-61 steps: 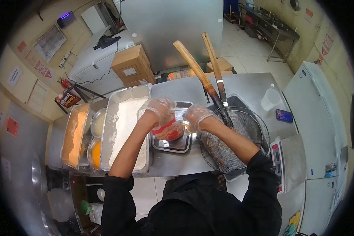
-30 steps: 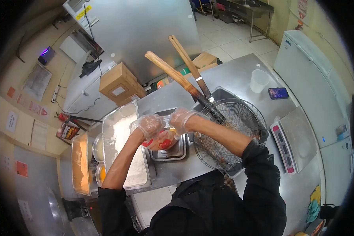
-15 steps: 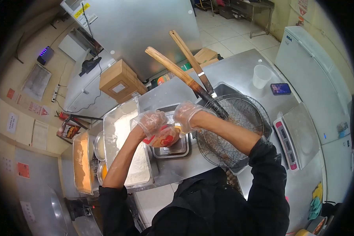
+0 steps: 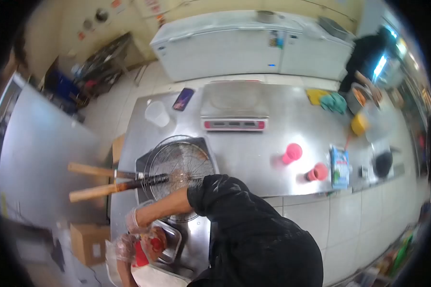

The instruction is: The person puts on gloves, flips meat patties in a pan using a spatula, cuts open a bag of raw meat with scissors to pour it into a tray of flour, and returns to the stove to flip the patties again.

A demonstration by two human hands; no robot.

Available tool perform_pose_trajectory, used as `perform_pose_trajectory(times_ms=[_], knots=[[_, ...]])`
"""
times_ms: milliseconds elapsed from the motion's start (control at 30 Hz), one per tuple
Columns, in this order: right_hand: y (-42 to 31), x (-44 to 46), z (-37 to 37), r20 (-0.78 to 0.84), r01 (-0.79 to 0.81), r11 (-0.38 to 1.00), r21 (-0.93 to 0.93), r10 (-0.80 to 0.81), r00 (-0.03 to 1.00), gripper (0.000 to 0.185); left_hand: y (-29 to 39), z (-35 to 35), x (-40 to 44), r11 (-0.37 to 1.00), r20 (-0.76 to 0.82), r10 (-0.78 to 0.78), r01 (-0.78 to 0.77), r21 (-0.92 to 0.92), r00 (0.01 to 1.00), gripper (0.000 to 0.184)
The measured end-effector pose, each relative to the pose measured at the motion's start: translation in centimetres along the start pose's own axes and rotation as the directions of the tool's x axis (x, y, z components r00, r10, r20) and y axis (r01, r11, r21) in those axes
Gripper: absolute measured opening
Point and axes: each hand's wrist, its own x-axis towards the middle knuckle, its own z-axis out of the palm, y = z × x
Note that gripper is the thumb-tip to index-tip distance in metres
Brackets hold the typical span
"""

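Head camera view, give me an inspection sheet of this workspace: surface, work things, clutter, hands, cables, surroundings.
Surface: steel table, shiny.
Job's things: red-printed bag at both hands, overlapping the steel tray in view; wire basket nearby, with wooden handles beside it.
Clutter: phone, translucent cup, scale, two pink cups, blue packet, cloths.
Hands: left hand and right hand, in clear plastic gloves; the fingers' grip is too blurred to tell.
Cables: what looks like a thin cord near the cardboard box; hard to trace.
Surroundings: white chest freezers along the wall; another person beyond the table's far end, by a bowl.
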Motion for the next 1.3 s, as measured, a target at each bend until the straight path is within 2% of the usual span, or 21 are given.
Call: perform_pose_trajectory(times_ms=[33,67,100,233,300,333,467,533,567,667,733,767,800,833,867,933,1000,1033,1167,1267,1300], knots=[[-0.1,-0.7,-1.2,-0.008,-0.053,0.998,-0.023,0.053,0.999,0.029,3.1,-3.3,0.5,0.999,0.015,-0.042,0.042,-0.014,0.999,0.003],[-0.8,-1.4,-2.0,0.034,-0.074,0.997,0.036,0.072,0.997,0.027,3.0,-3.2,0.4,0.991,-0.046,0.121,-0.124,-0.05,0.992,0.009],[-1.5,-2.1,-2.9,0.076,-0.099,0.991,0.093,0.092,0.993,0.025,3.8,-3.7,0.8,0.984,-0.056,0.17,-0.172,-0.041,0.984,0.009],[-3.2,-3.3,-2.7,0.099,-0.184,0.976,0.12,0.173,0.98,0.027,5.9,-4.5,-0.1,0.981,-0.041,0.139,-0.143,-0.132,0.99,0.013],[-3.7,-3.6,-1.8,0.101,-0.209,0.97,0.124,0.197,0.975,0.029,2.3,-0.2,0.3,0.979,0.042,0.179,-0.174,-0.102,0.983,0.017],[-3.8,-3.7,-1.1,0.098,-0.217,0.968,0.13,0.205,0.974,0.029,2.4,1.3,0.7,0.973,0.021,0.203,-0.199,-0.114,0.979,0.017],[-4.3,-3.9,1.9,0.063,-0.198,0.961,0.193,0.189,0.98,0.031,3.5,5.4,0.6,0.889,-0.304,0.404,-0.449,-0.093,0.863,0.013],[-4.5,-3.9,2.6,-0.001,-0.135,0.964,0.228,0.139,0.99,0.035,3.1,4.8,0.0,0.867,-0.362,0.447,-0.496,-0.051,0.818,0.012],[-4.7,-3.9,2.4,-0.046,-0.088,0.966,0.242,0.102,0.994,0.039,3.6,3.4,-0.3,0.871,-0.321,0.447,-0.488,-0.057,0.835,0.017],[-7.0,-4.9,-1.0,-0.068,-0.147,0.973,0.178,0.161,0.985,0.034,5.4,0.7,-1.9,0.869,-0.232,0.464,-0.49,-0.067,0.855,0.026],[-7.7,-5.0,-1.7,0.125,-0.348,0.937,0.004,0.345,0.93,0.034,6.2,0.6,-3.4,0.911,-0.496,0.039,-0.235,-0.34,0.867,0.028],[-7.7,-5.1,-1.7,0.131,-0.35,0.937,0.001,0.347,0.929,0.034,6.0,-0.2,-3.7,0.908,-0.499,0.038,-0.238,-0.344,0.866,0.028],[-7.6,-4.9,-1.5,0.126,-0.341,0.939,-0.05,0.345,0.93,0.034,5.7,-1.1,-3.9,0.923,-0.178,-0.069,-0.004,-0.384,0.982,0.049],[-7.5,-4.6,-1.2,0.119,-0.329,0.939,-0.097,0.339,0.933,0.035,5.3,-1.9,-4.1,0.937,0.167,-0.168,0.21,-0.28,0.972,0.072],[-7.4,-4.1,-0.9,0.122,-0.32,0.943,-0.095,0.33,0.936,0.035,4.8,-1.1,-4.0,0.947,0.181,-0.147,0.192,-0.259,0.972,0.069],[-7.3,-3.4,-0.7,0.124,-0.363,0.93,-0.056,0.367,0.922,0.038,4.4,0.7,-4.1,0.953,0.045,-0.08,0.09,-0.288,0.996,0.063],[-7.5,-3.4,-0.5,0.109,-0.421,0.907,-0.011,0.42,0.901,0.036,4.1,1.7,-4.0,0.953,0.001,-0.056,0.054,-0.299,0.998,0.057],[-7.7,-3.5,-0.5,0.094,-0.479,0.877,0.032,0.474,0.875,0.035,3.8,1.8,-3.9,0.95,-0.001,-0.058,0.055,-0.308,0.998,0.054],[-7.4,-3.5,-0.5,0.149,-0.461,0.887,0.005,0.456,0.878,0.036,2.3,2.2,-3.9,0.944,0.022,-0.068,0.072,-0.321,0.997,0.042],[-7.6,-4.2,-2.8,0.133,-0.428,0.9,0.082,0.416,0.9,0.031,1.1,2.6,-4.2,0.934,0.045,-0.093,0.103,-0.342,0.995,0.035],[-6.6,-3.7,-2.3,0.192,-0.397,0.918,-0.022,0.393,0.899,0.029,0.7,2.7,-4.3,0.929,0.052,-0.102,0.114,-0.353,0.993,0.033]])
